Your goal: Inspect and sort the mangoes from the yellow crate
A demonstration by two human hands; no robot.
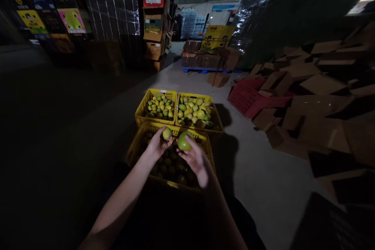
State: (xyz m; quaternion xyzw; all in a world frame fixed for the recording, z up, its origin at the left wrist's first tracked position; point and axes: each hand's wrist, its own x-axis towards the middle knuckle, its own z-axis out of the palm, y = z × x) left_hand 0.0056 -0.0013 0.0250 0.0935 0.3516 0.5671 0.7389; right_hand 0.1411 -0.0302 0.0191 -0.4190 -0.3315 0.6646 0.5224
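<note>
My left hand (157,145) is closed around a small yellow-green lemon (167,133), which shows above the fingertips. Just to its right, my right hand (197,160) grips a larger, rounder green citrus fruit (183,142) between thumb and fingers. Both hands are over the near yellow crate (133,146), where several fruits lie in deep shadow. Beyond it stand two more yellow crates side by side: the left crate (141,106) holds smaller green and yellow fruits, and the right crate (216,117) holds larger ones.
Flattened and open cardboard boxes (322,86) are heaped on the right, with a red crate (247,97) tipped among them. A blue pallet (202,70) bears boxes at the back. Stacked cartons (154,27) stand behind the crates. Shadow darkens the floor at left.
</note>
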